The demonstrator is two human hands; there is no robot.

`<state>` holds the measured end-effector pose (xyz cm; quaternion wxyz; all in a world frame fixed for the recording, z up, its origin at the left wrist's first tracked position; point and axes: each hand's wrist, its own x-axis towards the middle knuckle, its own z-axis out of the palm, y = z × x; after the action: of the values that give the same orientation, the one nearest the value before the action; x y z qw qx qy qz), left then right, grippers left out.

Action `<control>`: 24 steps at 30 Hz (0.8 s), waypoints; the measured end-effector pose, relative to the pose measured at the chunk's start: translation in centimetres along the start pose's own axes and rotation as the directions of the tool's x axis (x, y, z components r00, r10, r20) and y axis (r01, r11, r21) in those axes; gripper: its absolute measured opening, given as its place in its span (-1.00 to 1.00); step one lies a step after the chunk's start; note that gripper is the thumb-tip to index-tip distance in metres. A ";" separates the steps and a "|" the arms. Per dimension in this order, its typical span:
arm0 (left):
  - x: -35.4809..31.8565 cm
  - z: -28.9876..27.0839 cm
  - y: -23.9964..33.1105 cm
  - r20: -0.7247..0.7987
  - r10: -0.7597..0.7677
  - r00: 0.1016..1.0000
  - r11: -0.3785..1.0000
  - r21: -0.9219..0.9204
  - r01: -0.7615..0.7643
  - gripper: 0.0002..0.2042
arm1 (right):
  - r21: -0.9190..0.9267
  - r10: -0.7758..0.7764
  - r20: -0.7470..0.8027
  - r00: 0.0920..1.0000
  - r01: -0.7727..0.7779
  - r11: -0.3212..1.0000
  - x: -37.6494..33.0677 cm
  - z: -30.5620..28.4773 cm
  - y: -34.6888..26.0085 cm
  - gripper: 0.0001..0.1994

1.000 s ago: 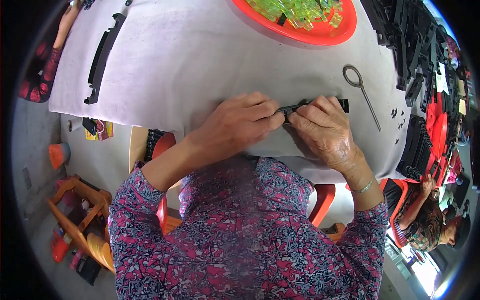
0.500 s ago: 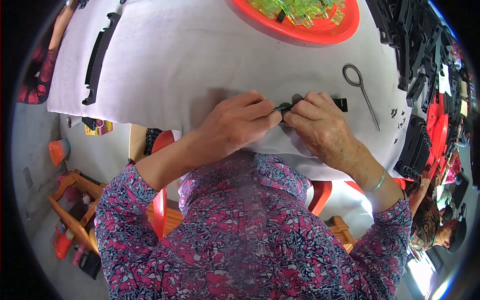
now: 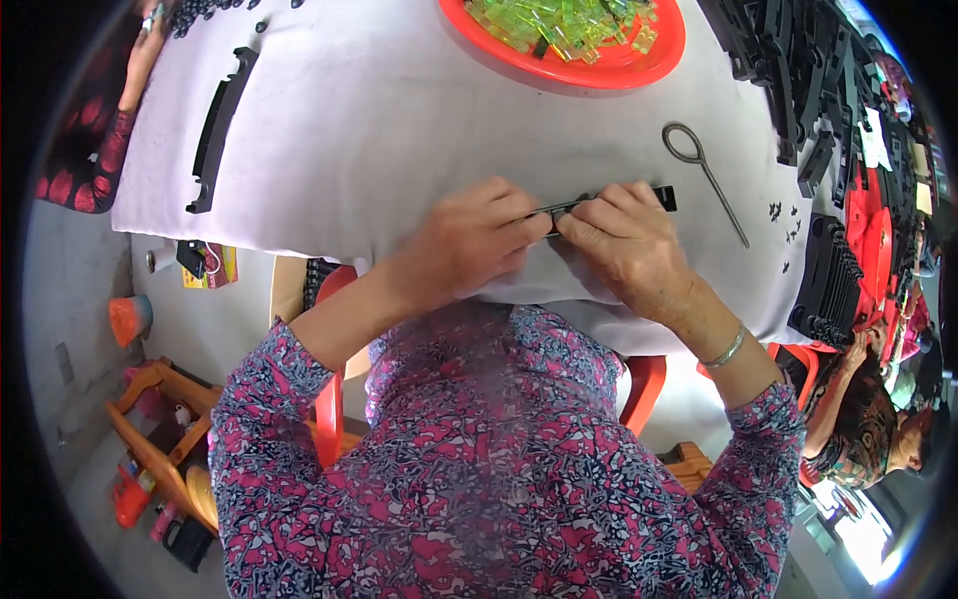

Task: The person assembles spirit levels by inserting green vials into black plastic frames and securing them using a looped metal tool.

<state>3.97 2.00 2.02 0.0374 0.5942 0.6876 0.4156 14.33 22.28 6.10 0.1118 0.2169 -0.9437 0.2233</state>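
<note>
A slim black plastic strip (image 3: pixel 665 199) lies across both hands above the near part of the cloth-covered table. My right hand (image 3: pixel 631 245) is closed around it, with the strip's squared end poking out to the right. The fingers of my left hand (image 3: pixel 477 240), a little blurred, pinch the other end. Between the two hands a thin dark length of it shows; the rest is hidden by the fingers. To the right of my right hand lies a metal rod with a looped handle (image 3: pixel 707 175), touched by neither hand.
A red bowl (image 3: pixel 599 76) of yellow-green translucent pieces stands at the far side. One long black part (image 3: pixel 222 130) lies at left, near another person's arm (image 3: pixel 115 140). Tiny black bits (image 3: pixel 784 226), stacked black parts (image 3: pixel 833 285) and piled black parts (image 3: pixel 788 80) occupy the right.
The whole view has shifted slightly. My left hand has moved a little against the strip, and more of the dark length shows between my hands. My right hand keeps its grip.
</note>
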 end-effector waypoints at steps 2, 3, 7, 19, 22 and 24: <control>-0.2 -0.4 0.3 0.016 0.012 1.000 0.999 0.045 -0.013 -0.69 | -0.078 0.009 -0.076 0.997 -0.015 0.997 -0.2 -0.4 -1.0 -0.80; -0.1 -0.6 0.3 0.032 0.025 0.999 0.996 0.083 -0.028 -0.69 | -0.081 0.008 -0.078 0.997 -0.014 0.997 -0.3 -0.4 -1.4 -0.80; -0.8 -1.2 0.2 0.085 0.070 0.994 0.991 0.112 -0.079 -0.70 | -0.059 0.068 -0.045 0.997 -0.070 0.996 -1.0 0.2 -2.9 -0.78; 0.6 -2.1 1.4 -0.005 0.007 1.000 1.000 -0.003 -0.007 -0.72 | 0.108 0.510 -0.338 0.791 -0.505 0.856 -4.4 -0.7 -2.2 -0.85; 1.5 -1.2 1.8 -0.021 -0.007 1.000 1.000 0.014 0.008 -0.76 | 0.111 0.521 -0.327 0.788 -0.516 0.849 -4.1 -0.5 -2.1 -0.83; 2.1 -1.1 2.2 0.041 -0.078 0.996 0.997 0.024 0.077 -0.77 | 0.108 0.520 -0.316 0.793 -0.515 0.851 -3.7 -0.4 -2.1 -0.83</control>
<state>4.48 3.11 4.97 0.0610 0.5759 0.7139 0.3936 18.65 22.07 6.08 0.2029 -0.0894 -0.9320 0.2866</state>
